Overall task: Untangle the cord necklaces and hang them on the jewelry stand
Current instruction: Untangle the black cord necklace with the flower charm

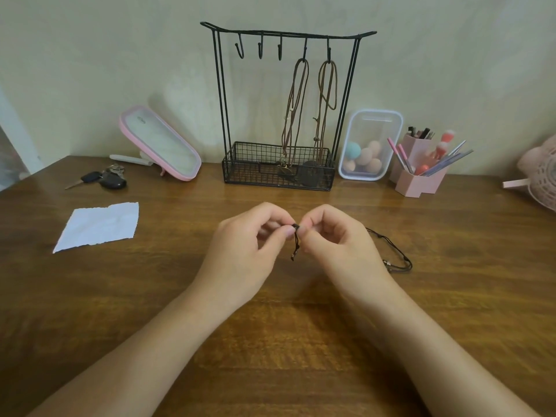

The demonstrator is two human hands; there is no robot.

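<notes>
A black wire jewelry stand (219,94) with several hooks and a mesh basket stands at the back of the wooden table. Two brown cord necklaces (296,109) hang from its two right hooks, their pendants down in the basket. In front of the stand, my left hand (246,245) and my right hand (337,236) meet above the table and pinch a knot of a black cord necklace (296,239) between fingertips. A short end dangles below the fingers. The rest of the black cord (397,260) trails out to the right behind my right hand and lies on the table.
A pink tilted mirror (159,142) and car keys (105,179) lie at the back left, a torn white paper (97,225) on the left. A clear box of sponges (368,145) and a pink brush holder (421,170) stand right of the stand, a pink fan (538,173) at the far right.
</notes>
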